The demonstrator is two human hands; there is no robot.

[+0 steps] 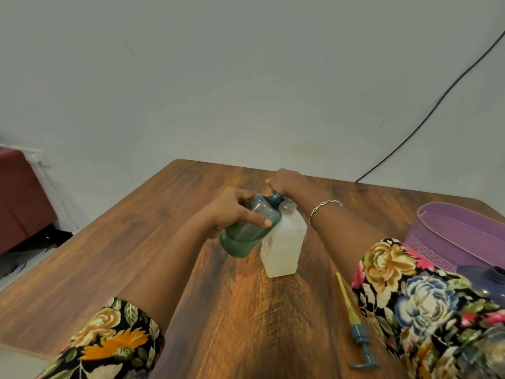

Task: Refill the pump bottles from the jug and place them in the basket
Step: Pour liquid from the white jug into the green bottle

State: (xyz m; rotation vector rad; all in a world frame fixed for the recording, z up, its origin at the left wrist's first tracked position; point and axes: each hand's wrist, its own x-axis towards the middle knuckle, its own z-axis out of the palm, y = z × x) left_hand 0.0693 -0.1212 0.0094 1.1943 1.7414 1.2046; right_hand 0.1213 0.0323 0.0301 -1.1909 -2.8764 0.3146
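Gripping a teal, see-through pump bottle [250, 228] in the left hand [232, 212], tilted with its open threaded neck leaning toward a white, cloudy jug [282, 242] standing upright mid-table. Closed above the jug's top, the right hand [287, 181]; what it grasps cannot be told. Lying flat on the wooden table [164, 242] near the right sleeve, a removed pump head [358, 337] with a yellow tube. Sitting at the table's right edge, a purple basket [451, 236], with a dark blue bottle [481, 280] just beside it.
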